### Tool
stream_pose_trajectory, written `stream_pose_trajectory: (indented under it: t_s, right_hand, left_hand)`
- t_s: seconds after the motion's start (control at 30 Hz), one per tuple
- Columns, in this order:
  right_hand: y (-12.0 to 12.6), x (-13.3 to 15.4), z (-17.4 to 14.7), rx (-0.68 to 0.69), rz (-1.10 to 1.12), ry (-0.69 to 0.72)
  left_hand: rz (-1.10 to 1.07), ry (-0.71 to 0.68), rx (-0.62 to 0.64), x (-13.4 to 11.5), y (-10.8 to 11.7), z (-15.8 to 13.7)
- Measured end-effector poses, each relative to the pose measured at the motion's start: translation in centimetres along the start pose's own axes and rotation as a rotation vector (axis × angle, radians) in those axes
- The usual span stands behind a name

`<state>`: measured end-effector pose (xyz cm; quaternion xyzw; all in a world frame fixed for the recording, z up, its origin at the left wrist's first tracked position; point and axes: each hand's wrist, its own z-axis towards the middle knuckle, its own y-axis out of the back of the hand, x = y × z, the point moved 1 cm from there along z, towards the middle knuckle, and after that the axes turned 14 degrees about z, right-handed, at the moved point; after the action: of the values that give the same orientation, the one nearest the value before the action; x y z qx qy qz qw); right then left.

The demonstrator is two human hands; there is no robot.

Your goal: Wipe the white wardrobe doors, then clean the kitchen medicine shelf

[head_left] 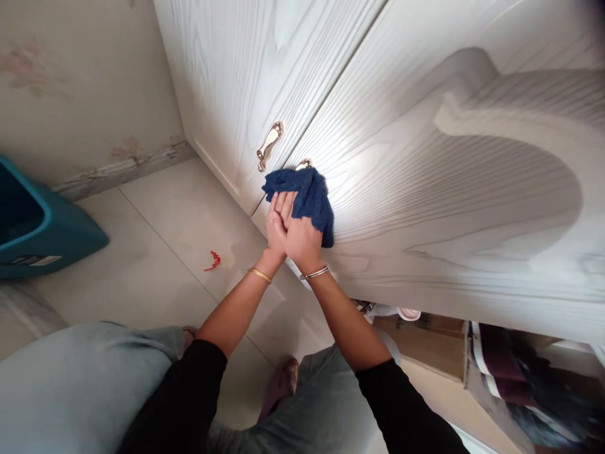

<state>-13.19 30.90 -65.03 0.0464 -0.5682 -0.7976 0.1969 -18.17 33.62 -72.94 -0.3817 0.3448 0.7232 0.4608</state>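
Cloth [307,198], dark blue and bunched, is pressed flat against the right door [449,176] of a pale wood-grain cabinet, just beside the seam where the two doors meet and right over the right handle [305,163], of which only the upper tip is seen above the fabric. In the head view, the only one given, the cloth is clamped under the right hand [302,238], whose palm and curled fingers bear it against the panel so that it is kept from sliding down the upright surface. The left hand [278,221] is laid with its fingers together, overlapping the right hand and touching the cloth's lower edge; whether anything is gripped by it cannot be told, but it appears to be laid on for added pressure. A thin bracelet is worn on each wrist, and black sleeves are pushed up the forearms. The left door [236,82] carries its own brass handle [269,145], left uncovered just beside the cloth. On the tiled floor [155,252] a small red scrap [213,260] lies well apart from the hands, and a teal bin [42,230] stands by the wall at the left edge. The right door is seen swung outward, with boxes and folded fabric [515,372] visible below its lower edge. The knees, in grey trousers, are kept close under the arms.
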Motion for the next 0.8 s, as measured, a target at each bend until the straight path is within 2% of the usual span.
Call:
stream_pose_trajectory:
  t_s: [0.07,0.17,0.27,0.37,0.47,0.57,0.63,0.7,0.8]
  right_hand:
    - [-0.9,-0.1,-0.8,-0.024,0.07,0.0]
    - [-2.1,-0.3,-2.3,-0.136,0.222,0.021]
    - [-3.3,-0.7,-3.6,-0.303,0.335,0.05]
    - [-4.4,-0.9,-4.5,-0.386,0.376,0.025]
    - [-5.2,-0.6,-4.6,-0.426,0.394,0.0]
    - [-5.8,0.0,-4.4,-0.459,0.423,0.0]
    - [-6.3,0.2,-4.4,-0.459,0.446,-0.013]
    - [-6.6,0.3,-4.4,-0.463,0.462,-0.018]
    - [-6.4,0.2,-4.3,-0.497,0.475,-0.01]
  left_hand:
    - [0.041,-0.012,0.013,0.8,0.7,-0.6]
    - [0.049,0.095,-0.05,1.1,2.0,-0.5]
    - [-0.038,0.2,-0.136,0.4,3.2,1.0]
    - [-0.206,0.231,-0.153,-0.6,4.1,3.5]
    - [-0.423,0.291,-0.037,-1.2,4.6,5.9]
    - [-0.628,0.484,0.152,-1.1,5.0,7.3]
    - [-0.713,0.605,0.228,-0.9,5.2,7.8]
    - [-0.744,0.652,0.255,-0.9,5.3,8.2]
    - [-0.736,0.636,0.241,-1.2,5.0,8.7]
